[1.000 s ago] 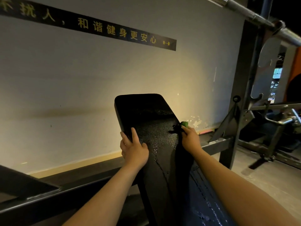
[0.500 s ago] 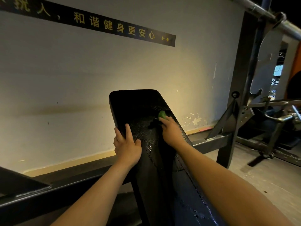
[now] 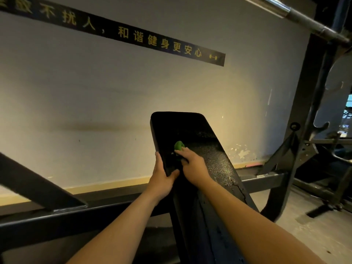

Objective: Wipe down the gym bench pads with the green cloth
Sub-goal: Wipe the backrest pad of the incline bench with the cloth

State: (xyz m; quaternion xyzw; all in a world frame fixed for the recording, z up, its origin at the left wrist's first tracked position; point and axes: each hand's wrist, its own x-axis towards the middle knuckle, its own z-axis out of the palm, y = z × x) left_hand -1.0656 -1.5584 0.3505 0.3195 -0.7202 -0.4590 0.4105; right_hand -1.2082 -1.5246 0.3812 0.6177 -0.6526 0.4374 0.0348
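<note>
Gripping the left edge of the black, grain-textured vinyl bench pad [image 3: 200,141], the left hand [image 3: 162,180] has its thumb laid across the pad's top face, while its fingers wrap round the side and out of sight behind it. The right hand [image 3: 192,166] lies on the pad's face just beside that thumb. Its fingers bend down over the small bunched green cloth [image 3: 179,145] and press it against the vinyl. A rounded lump of the cloth pokes out past the fingertips, on the upper left part of the pad. The 2 hands sit close together, and both bare forearms reach up from the bottom of the view.

The pad tilts upward and away, its rounded top end standing in front of the pale painted wall [image 3: 95,92]. Its surface glints to the right of the cloth, and a crack runs along its lower right edge. A long black strip sign with yellow characters [image 3: 152,40] slants across the wall above. At the upper right a steel barbell [image 3: 304,18] crosses the top of the dark metal rack upright [image 3: 312,88]. Bare concrete floor [image 3: 314,237] shows at the lower right.
</note>
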